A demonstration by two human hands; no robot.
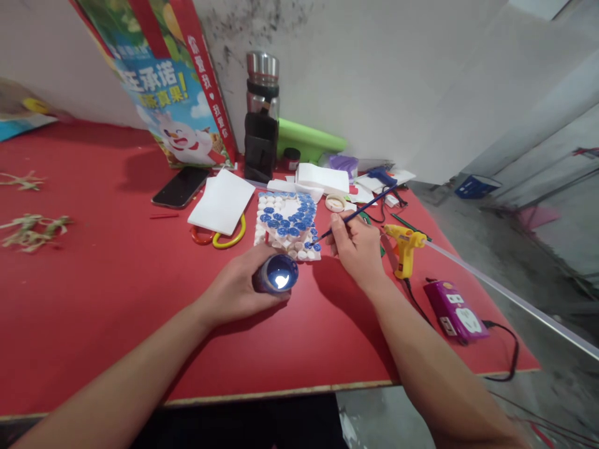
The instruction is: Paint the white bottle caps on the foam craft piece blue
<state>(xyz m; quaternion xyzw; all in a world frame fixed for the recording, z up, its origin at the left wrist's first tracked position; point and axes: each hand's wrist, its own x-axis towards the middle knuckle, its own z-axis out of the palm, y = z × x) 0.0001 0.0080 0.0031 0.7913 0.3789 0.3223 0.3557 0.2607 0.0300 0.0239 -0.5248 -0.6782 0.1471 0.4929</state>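
My left hand (241,284) is wrapped round a small jar of blue paint (279,274), tilted so its inside shows. In my right hand (354,245) a thin dark blue paintbrush (367,206) is pinched, its tip down at the lower right of a craft piece (287,223). That piece is covered with small round discs, some painted blue, others white, and stands on the red table just beyond the jar. Blue discs form a curved band across it; several discs near the brush tip are white.
Behind stand a bottle (262,118), a colourful bag (173,87) and a green roll (309,140). A phone (180,187), white paper (221,202) and scissors (230,234) lie left. At right are a yellow glue gun (405,246) and a purple power strip (455,312) with cables.
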